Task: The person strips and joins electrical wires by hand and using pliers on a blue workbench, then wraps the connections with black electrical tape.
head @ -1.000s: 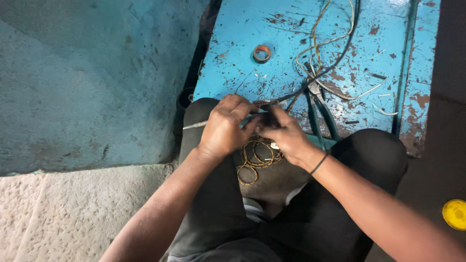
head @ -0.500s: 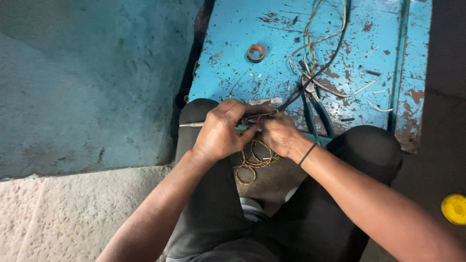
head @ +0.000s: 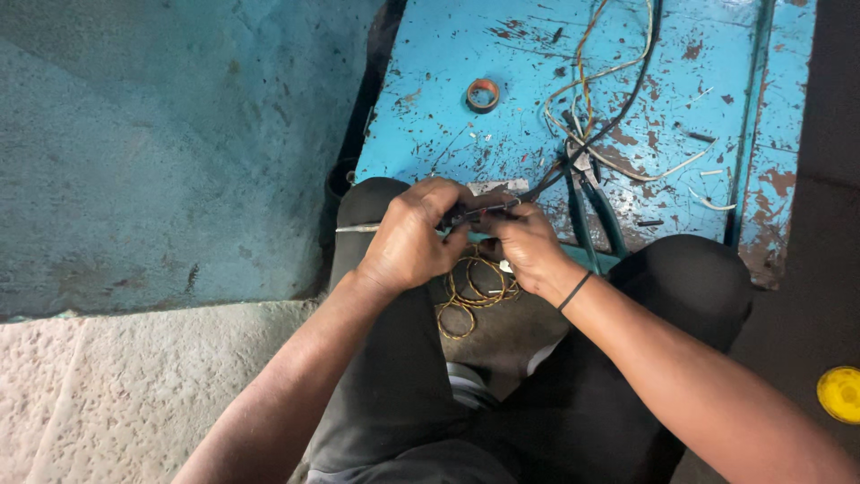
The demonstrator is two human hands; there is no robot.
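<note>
My left hand (head: 410, 240) and my right hand (head: 525, 246) meet above my knees, both closed on a thin black cable (head: 484, 211) held between them. The cable runs up and away across the worn blue metal surface (head: 448, 108). A thin metal rod (head: 354, 229) sticks out to the left from under my left hand. Below my hands hangs a coil of yellowish wire (head: 472, 291), over my lap. A black band is on my right wrist.
A small roll of tape (head: 483, 94) lies on the blue surface. Loose pale wires (head: 609, 81) and pliers with green handles (head: 591, 211) lie to the right of it. A yellow round lid (head: 840, 393) sits on the dark floor at far right. Rough concrete floor lies to the left.
The view has shifted slightly; my hands stay together on the cable, with the fingers working a little closer over it.
</note>
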